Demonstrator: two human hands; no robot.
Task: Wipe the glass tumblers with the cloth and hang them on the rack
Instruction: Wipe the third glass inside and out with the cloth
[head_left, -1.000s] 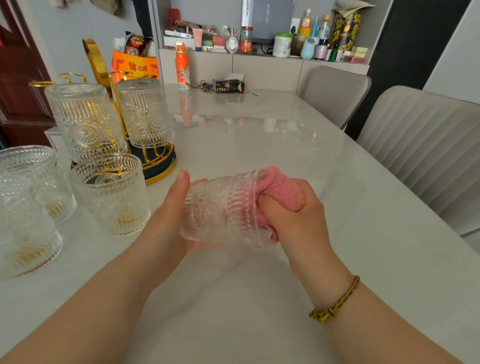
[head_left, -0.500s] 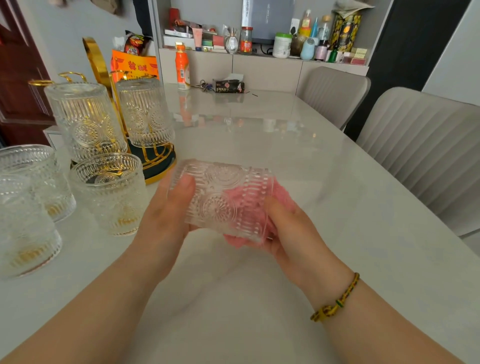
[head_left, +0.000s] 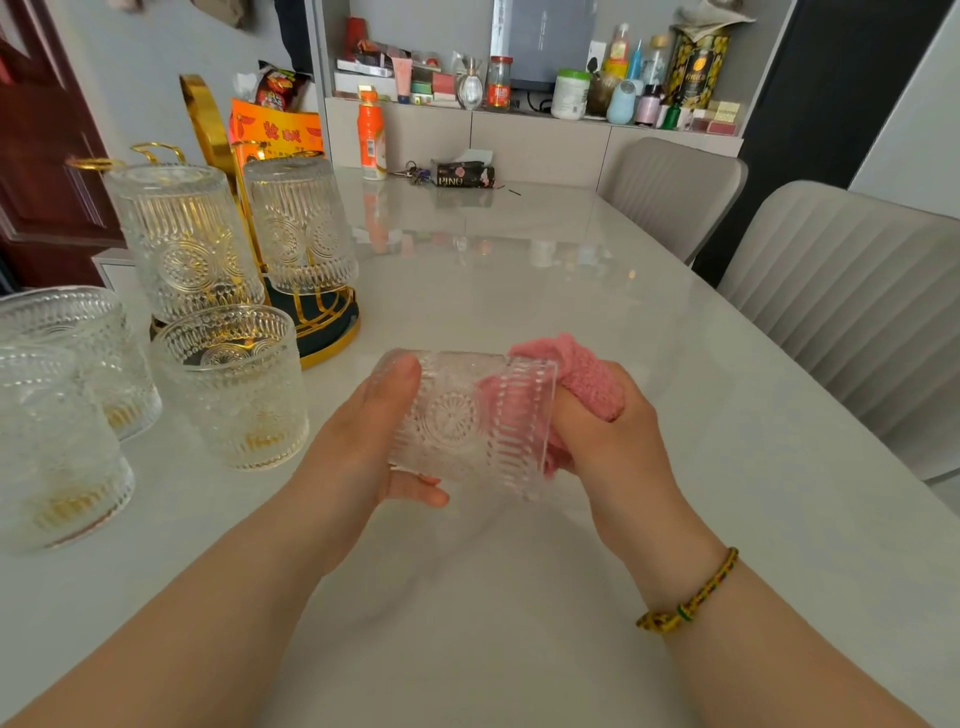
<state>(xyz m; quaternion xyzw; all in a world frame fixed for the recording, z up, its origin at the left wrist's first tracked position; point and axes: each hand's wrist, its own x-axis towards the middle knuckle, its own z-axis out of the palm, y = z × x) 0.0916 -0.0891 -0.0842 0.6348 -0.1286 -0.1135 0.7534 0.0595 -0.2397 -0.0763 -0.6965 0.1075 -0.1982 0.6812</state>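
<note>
Both hands hold one tumbler on its side above the counter, with the cloth pushed into its mouth.

The left hand (head_left: 363, 441) curls round the base end of the held tumbler (head_left: 462, 415), thumb on top and fingers underneath. The right hand (head_left: 608, 441) is clenched on the pink cloth (head_left: 587, 379). Part of the cloth is inside the glass's open end and the rest is bunched above the knuckles. The glass lies level between the two hands, lifted clear of the pale counter (head_left: 519, 291). Beyond the left hand and to its left stands the gold rack (head_left: 218, 135), with two hung tumblers (head_left: 187, 244) upside down on it. Three upright tumblers (head_left: 234, 384) stand on the counter left of the left hand: one just in front of the rack's base, the other two farther left. A braided bracelet (head_left: 691, 603) circles the right wrist.
</note>
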